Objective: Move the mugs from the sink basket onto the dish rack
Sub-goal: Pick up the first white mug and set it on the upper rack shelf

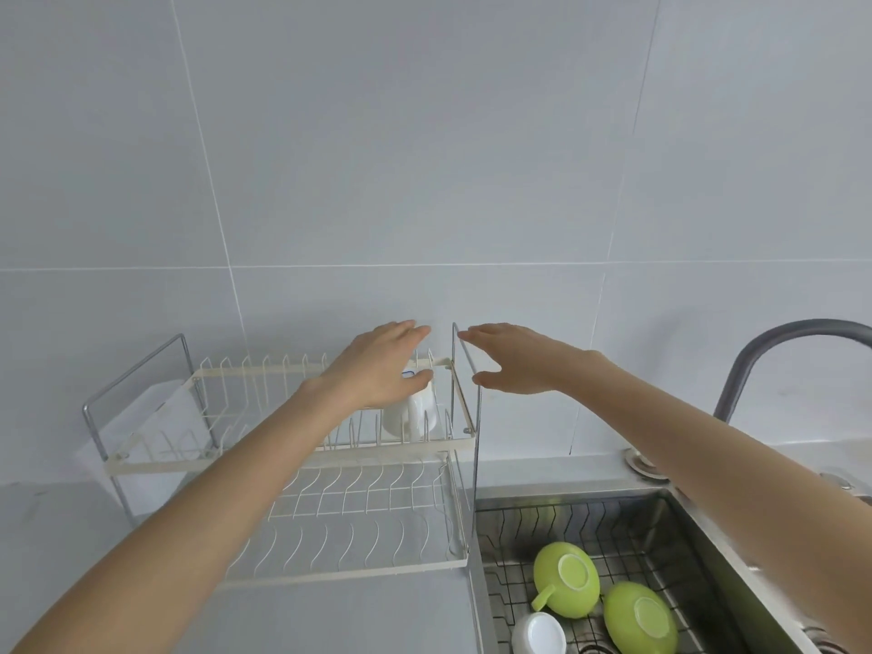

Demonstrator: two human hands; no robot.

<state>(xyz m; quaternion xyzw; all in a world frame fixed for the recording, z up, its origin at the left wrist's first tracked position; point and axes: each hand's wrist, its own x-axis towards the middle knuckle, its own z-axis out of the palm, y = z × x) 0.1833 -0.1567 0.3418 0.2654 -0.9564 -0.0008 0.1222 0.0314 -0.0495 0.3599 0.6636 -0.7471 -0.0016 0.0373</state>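
A white mug (411, 415) stands upside down on the upper tier of the cream two-tier dish rack (302, 467), at its right end. My left hand (380, 363) rests on top of this mug, fingers curved over its base. My right hand (512, 358) hovers open, palm down, just right of the rack's steel end frame, holding nothing. In the wire sink basket (608, 528) lie two green mugs upside down, one with its handle to the left (566, 580) and one at the right (639, 618), plus an upturned white mug (538, 634) at the bottom edge.
A grey curved faucet (774, 358) rises behind the steel sink (722, 549). A white plastic holder (146, 417) hangs at the rack's left end. The rack's lower tier (358, 526) holds nothing. A tiled wall stands close behind, and grey counter (330, 616) lies in front.
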